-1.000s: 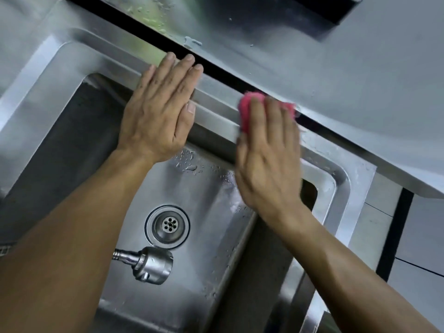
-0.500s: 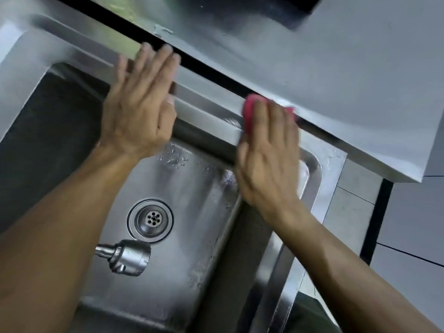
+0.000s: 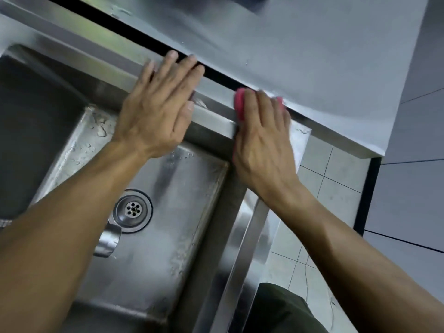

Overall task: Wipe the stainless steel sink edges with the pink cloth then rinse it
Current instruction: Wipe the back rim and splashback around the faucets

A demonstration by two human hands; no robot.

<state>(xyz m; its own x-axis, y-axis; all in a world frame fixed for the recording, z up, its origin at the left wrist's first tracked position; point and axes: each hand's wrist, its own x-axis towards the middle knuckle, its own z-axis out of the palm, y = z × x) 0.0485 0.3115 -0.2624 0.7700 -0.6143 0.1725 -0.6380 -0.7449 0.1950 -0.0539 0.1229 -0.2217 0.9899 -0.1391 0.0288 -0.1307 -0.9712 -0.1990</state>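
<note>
On the far rim of the steel sink [image 3: 216, 118], near its right corner, the right hand [image 3: 263, 140] lies flat on the pink cloth [image 3: 239, 104], its fingers straight and close together, pressing the cloth down rather than gripping it. Only two bits of the cloth show: a larger fold at the left side of the fingers and a small pink edge past the little finger, right where the rim meets the grey counter [image 3: 300, 56] behind it. The rest of the cloth is hidden under the palm.

Just to the left, the left hand [image 3: 158, 109] rests palm down on the same rim, fingers stretched out and relaxed, holding nothing. Its fingertips reach the dark gap [image 3: 134, 38] between the rim and the counter, and its thumb lies along the inner edge of the rim. The two hands are near each other but apart, with a bare strip of rim between them.

Below the hands, the basin floor is wet, with drops and streaks near the far wall. The round drain [image 3: 132, 208] sits in the floor, and a shiny tap head [image 3: 108, 241] shows just beside it, partly covered by the left forearm. To the right of the sink lies a pale tiled floor [image 3: 336, 183].
</note>
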